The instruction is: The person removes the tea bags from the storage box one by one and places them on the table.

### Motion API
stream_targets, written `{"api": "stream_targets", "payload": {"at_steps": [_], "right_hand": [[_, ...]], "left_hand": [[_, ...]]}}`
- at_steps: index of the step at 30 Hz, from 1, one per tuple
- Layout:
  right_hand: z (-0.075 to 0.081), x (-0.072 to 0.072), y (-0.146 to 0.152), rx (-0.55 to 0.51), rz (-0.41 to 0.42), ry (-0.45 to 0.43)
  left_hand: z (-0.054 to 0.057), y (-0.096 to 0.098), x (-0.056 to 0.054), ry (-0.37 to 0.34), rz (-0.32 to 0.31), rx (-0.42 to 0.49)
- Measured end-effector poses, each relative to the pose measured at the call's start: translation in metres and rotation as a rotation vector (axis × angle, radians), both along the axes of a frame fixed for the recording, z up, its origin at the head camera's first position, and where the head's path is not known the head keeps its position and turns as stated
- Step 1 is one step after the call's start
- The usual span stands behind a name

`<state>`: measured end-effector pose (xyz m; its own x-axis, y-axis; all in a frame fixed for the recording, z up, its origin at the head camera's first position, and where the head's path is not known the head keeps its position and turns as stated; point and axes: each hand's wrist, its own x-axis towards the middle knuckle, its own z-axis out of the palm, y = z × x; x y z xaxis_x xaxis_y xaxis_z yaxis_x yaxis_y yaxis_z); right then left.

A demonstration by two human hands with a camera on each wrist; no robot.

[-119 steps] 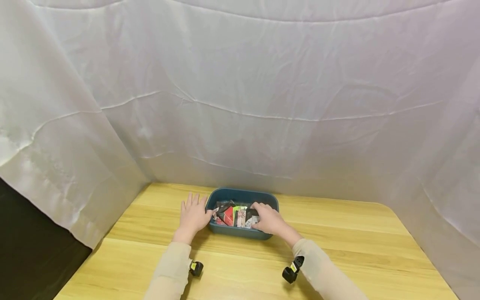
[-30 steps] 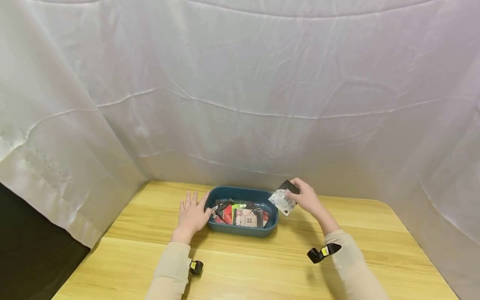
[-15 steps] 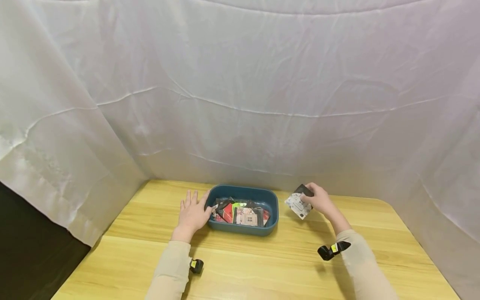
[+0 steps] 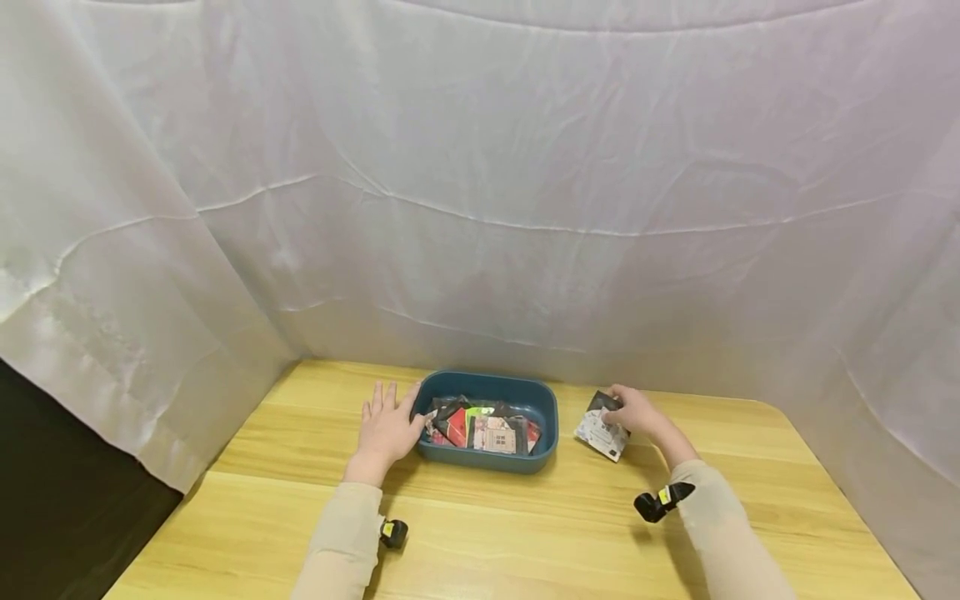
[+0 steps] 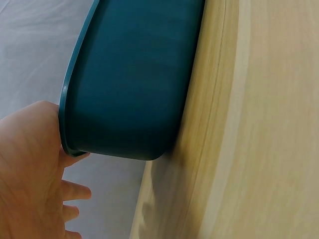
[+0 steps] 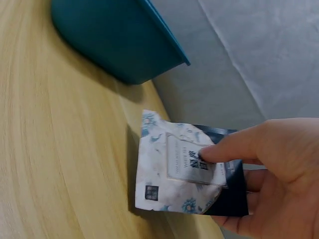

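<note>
The right hand (image 4: 636,414) pinches a small flat packet (image 6: 158,172), its thumb pressed on the printed face and its other fingers (image 6: 254,179) behind the dark end. The packet is white with blue flowers, a framed label with dark characters and a small dark square in one corner. It is tilted just above the bench (image 4: 480,533), to the right of a blue tub (image 4: 480,460) and apart from it; whether its lower edge touches the wood, the views do not make clear. The left hand (image 4: 386,429) lies at the tub's left end, fingers spread and straight, with the thumb side against the rim. Inside the tub, more packets (image 4: 498,436) overlap: red, bright green, black, and a pinkish one with a pale label on top. Both arms wear beige sleeves (image 4: 337,525), each with a black device (image 4: 652,506) at the wrist. Pale, creased fabric (image 4: 480,167) hangs behind the bench.
</note>
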<state>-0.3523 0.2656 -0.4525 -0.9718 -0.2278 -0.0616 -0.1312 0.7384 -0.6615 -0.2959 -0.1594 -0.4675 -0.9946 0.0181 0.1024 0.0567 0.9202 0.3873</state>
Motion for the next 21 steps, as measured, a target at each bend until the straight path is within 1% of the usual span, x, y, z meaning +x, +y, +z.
{"api": "stream_targets", "payload": {"at_steps": [3, 6, 10, 15, 21], "right_hand": [[-0.002, -0.001, 0.0, 0.046, 0.04, -0.004], [-0.006, -0.003, 0.001, 0.079, 0.08, 0.016], [-0.012, -0.005, 0.001, 0.096, 0.12, 0.05], [-0.017, -0.005, -0.003, 0.114, 0.145, 0.085], [-0.025, -0.005, -0.007, 0.072, 0.163, 0.101]], "left_hand": [[-0.001, 0.0, 0.0, 0.003, 0.003, -0.001], [-0.002, 0.0, -0.001, 0.006, 0.007, -0.003], [-0.002, 0.0, -0.001, -0.003, 0.008, -0.002], [0.0, 0.0, 0.0, 0.001, 0.008, 0.0], [0.001, 0.0, 0.002, 0.011, 0.006, -0.005]]}}
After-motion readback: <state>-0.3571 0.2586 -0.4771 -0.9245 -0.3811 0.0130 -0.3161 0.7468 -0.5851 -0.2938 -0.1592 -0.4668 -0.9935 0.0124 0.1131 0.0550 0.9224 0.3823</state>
